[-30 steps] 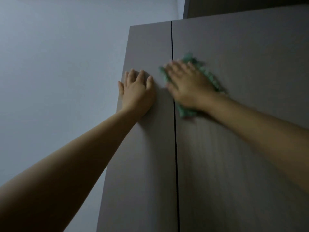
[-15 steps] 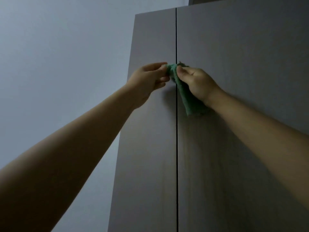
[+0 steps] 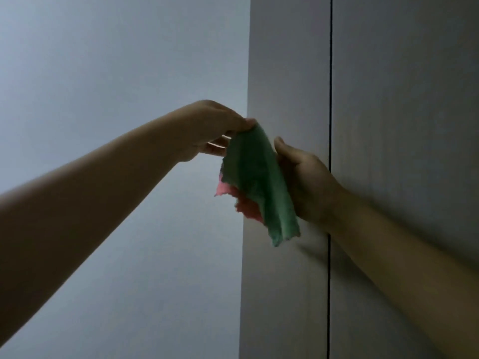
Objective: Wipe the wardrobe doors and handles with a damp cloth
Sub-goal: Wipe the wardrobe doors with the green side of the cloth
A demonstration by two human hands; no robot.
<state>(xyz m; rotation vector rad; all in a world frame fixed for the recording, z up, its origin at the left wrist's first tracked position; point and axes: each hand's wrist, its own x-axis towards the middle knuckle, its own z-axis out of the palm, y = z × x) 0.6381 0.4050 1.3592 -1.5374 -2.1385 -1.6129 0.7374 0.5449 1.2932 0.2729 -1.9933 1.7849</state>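
Head view shows the left hand (image 3: pixel 215 128) pinching the top corner of a soft green cloth with a pink underside (image 3: pixel 255 182), while the right hand (image 3: pixel 303 182) holds the cloth's other edge, its fingers hidden behind the fabric and only the thumb plainly visible. The cloth hangs in the air between both hands, just in front of the narrow left grey wardrobe door (image 3: pixel 287 73) and not pressed against it. The pinch looks light, so the cloth could slip and drop if either hand lets go early; a bunched fold would also wipe unevenly. The wide right grey wardrobe door (image 3: pixel 404 99) sits beyond the dark seam (image 3: pixel 330 73). The pale wall (image 3: pixel 103 73) lies left. No handle is visible, and nothing blocks the doors.
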